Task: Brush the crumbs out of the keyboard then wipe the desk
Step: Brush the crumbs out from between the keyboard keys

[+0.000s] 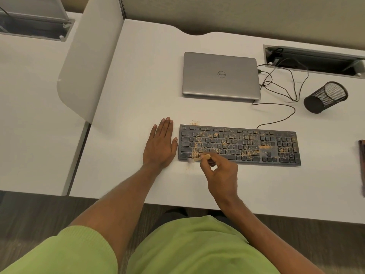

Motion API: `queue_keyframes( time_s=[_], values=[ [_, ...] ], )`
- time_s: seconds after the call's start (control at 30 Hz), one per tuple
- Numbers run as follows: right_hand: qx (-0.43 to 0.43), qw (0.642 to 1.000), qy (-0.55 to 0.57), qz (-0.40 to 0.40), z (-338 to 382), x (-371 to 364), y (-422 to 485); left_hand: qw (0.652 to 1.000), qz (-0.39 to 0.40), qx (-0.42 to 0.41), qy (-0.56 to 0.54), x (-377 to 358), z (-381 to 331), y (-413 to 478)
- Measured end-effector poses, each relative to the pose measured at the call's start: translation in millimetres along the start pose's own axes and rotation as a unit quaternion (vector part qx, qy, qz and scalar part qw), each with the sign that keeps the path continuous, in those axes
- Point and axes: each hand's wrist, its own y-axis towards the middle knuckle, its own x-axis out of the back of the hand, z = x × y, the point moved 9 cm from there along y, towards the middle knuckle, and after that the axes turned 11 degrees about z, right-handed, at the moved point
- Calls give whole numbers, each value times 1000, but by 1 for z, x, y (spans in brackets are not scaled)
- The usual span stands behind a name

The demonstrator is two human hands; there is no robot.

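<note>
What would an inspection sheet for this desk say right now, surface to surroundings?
Surface: white desk; a few stray crumbs lie on it.
Job's things: black keyboard strewn with crumbs; small brush at its near left corner, blurred; no cloth seen.
Clutter: closed laptop, mesh cup, brown object cut off at right edge.
Hands: left hand flat on desk beside keyboard; right hand grips the brush.
Cables: thin cables run from keyboard and laptop toward the open cable tray.
Surroundings: divider panel, neighbouring desk, dark floor.
</note>
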Motion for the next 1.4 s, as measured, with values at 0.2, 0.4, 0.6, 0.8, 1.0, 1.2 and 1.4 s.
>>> queue_keyframes(
  time_s=[0.2, 0.4, 0.6, 0.8, 1.0, 1.2, 1.4],
  values=[
    [28, 999, 23, -2, 6, 7, 17, 1000, -4, -6, -10, 1, -1, -1],
    [73, 992, -7, 100, 14, -16, 26, 1000, -7, -9, -7, 1, -2, -2],
    [66, 993, -60, 78, 4, 0, 22, 1000, -6, -11, -7, 2, -2, -2],
    [48, 998, 3, 28, 12, 10, 22, 1000, -8, -14, -10, 3, -2, -2],
    [2, 1000, -1, 7, -2, 7, 16, 1000, -4, -9, -6, 2, -2, -1],
    [5, 1000, -9, 12, -1, 4, 1, 1000, -3, -7, -5, 2, -2, -2],
    [16, 999, 1, -31, 5, 12, 7, 1000, 0, -6, -5, 3, -2, -2]
  ],
)
